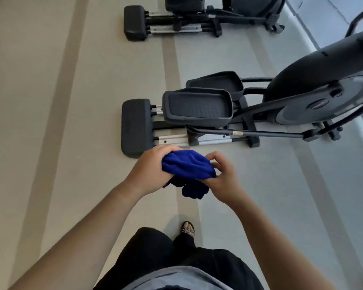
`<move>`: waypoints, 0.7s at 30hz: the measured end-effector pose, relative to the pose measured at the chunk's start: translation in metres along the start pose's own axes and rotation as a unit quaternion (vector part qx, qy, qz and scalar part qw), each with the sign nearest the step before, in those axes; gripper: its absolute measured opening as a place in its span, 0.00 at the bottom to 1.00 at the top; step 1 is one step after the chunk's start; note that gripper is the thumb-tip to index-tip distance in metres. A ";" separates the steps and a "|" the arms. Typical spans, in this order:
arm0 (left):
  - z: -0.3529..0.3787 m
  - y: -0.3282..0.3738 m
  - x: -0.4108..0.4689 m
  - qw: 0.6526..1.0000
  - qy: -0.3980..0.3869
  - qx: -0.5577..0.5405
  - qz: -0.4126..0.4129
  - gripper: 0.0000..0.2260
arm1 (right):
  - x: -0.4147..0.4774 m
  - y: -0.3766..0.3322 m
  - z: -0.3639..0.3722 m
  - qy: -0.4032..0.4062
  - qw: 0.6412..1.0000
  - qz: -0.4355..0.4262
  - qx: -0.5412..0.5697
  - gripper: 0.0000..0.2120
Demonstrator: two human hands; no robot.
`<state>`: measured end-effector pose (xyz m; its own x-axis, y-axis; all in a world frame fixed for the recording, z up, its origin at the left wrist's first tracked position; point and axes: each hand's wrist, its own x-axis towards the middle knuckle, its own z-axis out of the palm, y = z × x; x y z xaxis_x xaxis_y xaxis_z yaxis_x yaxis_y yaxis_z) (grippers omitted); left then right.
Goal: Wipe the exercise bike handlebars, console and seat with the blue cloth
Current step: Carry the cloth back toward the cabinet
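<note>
I hold a bunched blue cloth [188, 167] in front of me at waist height, above the floor. My left hand [149, 168] grips its left end, fingers curled over the top. My right hand [224, 176] pinches the right edge between thumb and fingers, and a fold of cloth hangs down between both hands. No exercise bike handlebars, console or seat are in view. The machine just ahead is a dark elliptical trainer [314, 84] with two foot pedals [197, 107].
A second elliptical trainer [176, 19] stands farther ahead at the top. The floor [61, 122] is beige with darker stripes on the left and grey under the machines. My sandalled foot [188, 228] and dark trousers show below. A pale wall base runs along the right.
</note>
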<state>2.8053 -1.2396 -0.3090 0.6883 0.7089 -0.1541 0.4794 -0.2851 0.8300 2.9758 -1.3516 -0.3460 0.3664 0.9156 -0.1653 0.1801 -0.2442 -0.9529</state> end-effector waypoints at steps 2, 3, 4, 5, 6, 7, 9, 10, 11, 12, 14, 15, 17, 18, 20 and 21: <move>-0.022 -0.018 0.001 0.999 0.038 -0.005 -0.024 0.18 | 0.028 -0.014 0.023 -0.033 0.999 -0.017 -0.016 0.18; -0.033 -0.028 0.001 0.998 0.056 -0.011 -0.035 0.18 | 0.042 -0.020 0.035 -0.049 0.998 -0.023 -0.016 0.17; -0.045 -0.037 0.002 0.996 0.073 -0.017 -0.045 0.18 | 0.056 -0.027 0.048 -0.067 0.997 -0.025 -0.011 0.15; -0.058 -0.045 0.003 0.994 0.091 -0.024 -0.052 0.18 | 0.069 -0.034 0.062 -0.085 0.996 -0.025 -0.004 0.14; -0.071 -0.055 0.005 0.992 0.109 -0.031 -0.056 0.17 | 0.083 -0.040 0.077 -0.100 0.995 -0.024 0.003 0.13; -0.086 -0.064 0.007 0.989 0.127 -0.039 -0.060 0.17 | 0.097 -0.046 0.092 -0.111 0.993 -0.024 0.005 0.13; -0.119 -0.084 0.013 0.985 0.151 -0.052 -0.071 0.18 | 0.126 -0.059 0.126 -0.128 0.991 -0.026 0.001 0.15; -0.137 -0.094 0.016 0.983 0.159 -0.056 -0.076 0.18 | 0.141 -0.066 0.144 -0.137 0.990 -0.030 -0.002 0.17; -0.157 -0.106 0.019 0.981 0.167 -0.059 -0.080 0.18 | 0.156 -0.074 0.163 -0.146 0.989 -0.037 -0.003 0.18; -0.178 -0.117 0.022 0.979 0.174 -0.061 -0.082 0.19 | 0.170 -0.083 0.182 -0.154 0.987 -0.043 -0.004 0.19; -0.224 -0.137 0.026 0.976 0.187 -0.072 -0.089 0.19 | 0.198 -0.104 0.223 -0.164 0.985 -0.047 0.001 0.20; -0.247 -0.146 0.028 0.974 0.191 -0.079 -0.092 0.18 | 0.211 -0.114 0.244 -0.170 0.984 -0.050 0.008 0.21; -0.293 -0.165 0.030 0.971 0.200 -0.089 -0.101 0.18 | 0.236 -0.134 0.286 -0.179 0.983 -0.047 0.021 0.20; -0.315 -0.175 0.031 0.969 0.204 -0.088 -0.106 0.19 | 0.248 -0.143 0.307 -0.179 0.983 -0.043 0.029 0.20; -0.361 -0.196 0.033 0.967 0.210 -0.086 -0.112 0.19 | 0.273 -0.158 0.349 -0.180 0.982 -0.039 0.046 0.17; -0.383 -0.206 0.034 0.967 0.212 -0.085 -0.114 0.19 | 0.286 -0.165 0.368 -0.183 0.981 -0.040 0.045 0.16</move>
<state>2.5219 -0.9100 -0.2799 0.2728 0.9520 -0.1387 0.4714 -0.0066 0.8819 2.7147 -0.9318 -0.3297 0.0000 0.9881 -0.1541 0.1076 -0.1532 -0.9823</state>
